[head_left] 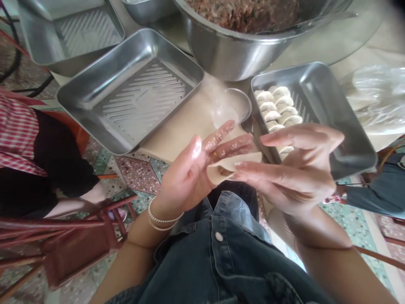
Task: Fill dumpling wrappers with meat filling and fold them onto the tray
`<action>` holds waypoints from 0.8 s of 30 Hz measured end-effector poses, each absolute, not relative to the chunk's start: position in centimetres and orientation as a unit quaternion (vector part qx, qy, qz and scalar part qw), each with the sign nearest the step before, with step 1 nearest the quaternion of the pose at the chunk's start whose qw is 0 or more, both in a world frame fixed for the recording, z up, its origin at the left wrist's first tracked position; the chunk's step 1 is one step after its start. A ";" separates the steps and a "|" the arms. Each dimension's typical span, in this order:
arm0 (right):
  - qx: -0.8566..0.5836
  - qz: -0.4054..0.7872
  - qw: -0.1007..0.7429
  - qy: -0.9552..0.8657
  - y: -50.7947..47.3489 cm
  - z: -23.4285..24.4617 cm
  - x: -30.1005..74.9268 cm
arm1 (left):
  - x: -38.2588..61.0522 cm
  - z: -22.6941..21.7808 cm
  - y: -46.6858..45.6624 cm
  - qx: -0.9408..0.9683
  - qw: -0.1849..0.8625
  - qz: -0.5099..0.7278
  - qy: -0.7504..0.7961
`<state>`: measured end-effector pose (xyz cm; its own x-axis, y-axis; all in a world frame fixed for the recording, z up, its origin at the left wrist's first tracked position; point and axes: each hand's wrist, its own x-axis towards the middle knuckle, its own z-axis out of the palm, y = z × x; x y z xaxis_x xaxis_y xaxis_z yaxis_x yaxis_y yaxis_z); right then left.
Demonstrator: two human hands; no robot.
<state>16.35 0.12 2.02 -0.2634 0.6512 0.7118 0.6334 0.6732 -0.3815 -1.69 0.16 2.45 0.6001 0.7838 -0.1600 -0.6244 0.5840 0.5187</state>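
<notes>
A half-folded dumpling [218, 172], its wrapper partly open at the left end with a bit of filling showing, lies across the fingers of my left hand [190, 179]. That hand is palm up, its fingers stretched out and dusted with flour, and it holds the dumpling from below. My right hand [297, 169] pinches the wrapper's edge from the right; its thumb and fingertips partly hide the dumpling. Behind my right hand, several folded dumplings [268, 105] sit in rows along the left side of a metal tray [335, 122].
A large metal bowl [234, 59] of minced filling [247, 14] stands at the back. Near it are a small clear dish [242, 103], a bare metal tray [133, 93] and another tray [72, 25]. Plastic wrapping [379, 97] lies right. People sit at both sides; a red chair [79, 249] stands left.
</notes>
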 end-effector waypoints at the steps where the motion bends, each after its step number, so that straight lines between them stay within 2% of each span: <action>1: -0.417 0.001 0.457 -0.786 0.2 2.1 16.3 | -1.3 2.2 0.1 0.185 0.863 0.430 0.191; 5: -0.467 -0.062 0.442 -0.764 0.3 2.7 15.6 | 0.0 1.3 -0.3 0.197 0.819 0.514 0.163; 10: -0.469 -0.115 0.406 -0.776 0.5 2.8 15.0 | -0.2 0.9 -0.6 0.295 0.790 0.506 0.179; 19: -0.465 -0.077 0.411 -0.780 0.6 2.8 15.0 | -0.5 0.7 -0.7 0.299 0.790 0.482 0.232; 24: -0.460 -0.044 0.368 -0.807 0.5 2.9 15.2 | -0.9 1.1 -0.7 0.308 0.770 0.503 0.245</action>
<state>15.16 0.52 2.90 -0.3056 0.7100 0.6345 0.7753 0.5723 -0.2671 -0.92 -0.71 1.05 0.3741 0.9249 -0.0675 -0.6230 0.3046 0.7205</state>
